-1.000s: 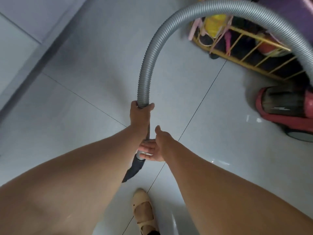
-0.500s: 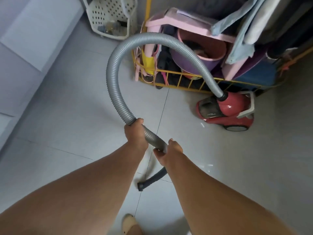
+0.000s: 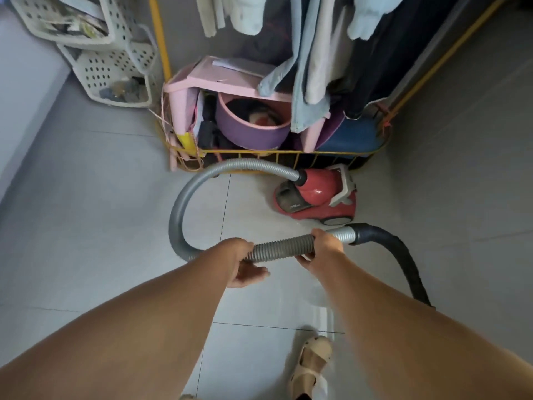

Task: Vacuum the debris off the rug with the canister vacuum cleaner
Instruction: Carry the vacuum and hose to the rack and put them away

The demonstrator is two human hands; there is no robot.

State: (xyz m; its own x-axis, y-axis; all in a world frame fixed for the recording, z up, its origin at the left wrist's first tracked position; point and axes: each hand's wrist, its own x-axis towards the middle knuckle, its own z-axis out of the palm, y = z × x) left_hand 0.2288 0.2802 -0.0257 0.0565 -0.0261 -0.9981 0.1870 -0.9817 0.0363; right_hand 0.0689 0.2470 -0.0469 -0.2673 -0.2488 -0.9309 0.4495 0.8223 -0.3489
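Grey tiled floor [image 3: 86, 226] fills most of what I see. At twelve o'clock stands a yellow wire rack [image 3: 288, 153] with pale and dark clothes [image 3: 311, 53] hanging over it. At eleven o'clock, to the left of the rack, white perforated baskets [image 3: 109, 70] are stacked at a tilt. Inside the rack's lower part sits a pink stool [image 3: 219, 82], and under it a purple tub [image 3: 248, 134] lies on its side with its mouth turned up towards me. The red canister vacuum cleaner [image 3: 317, 194] rests on the floor at one o'clock from my hands, just in front of the rack's bottom rail. Its grey ribbed hose [image 3: 178, 215] leaves the front of the canister, arcs left past twelve o'clock, bends down round to nine, then runs to the right across my two hands. Past my right hand the hose joins a curved black tube [image 3: 403, 255], which bends from three o'clock down towards five and passes behind my right forearm. My left hand [image 3: 242, 261] holds the hose from below, knuckles over it and fingers curled loosely beneath; I cannot tell how firmly it closes. My right hand [image 3: 326, 249] grips the hose near its end, thumb on top and fingers wrapped under. A beige shoe [image 3: 311, 365] shows at five o'clock.
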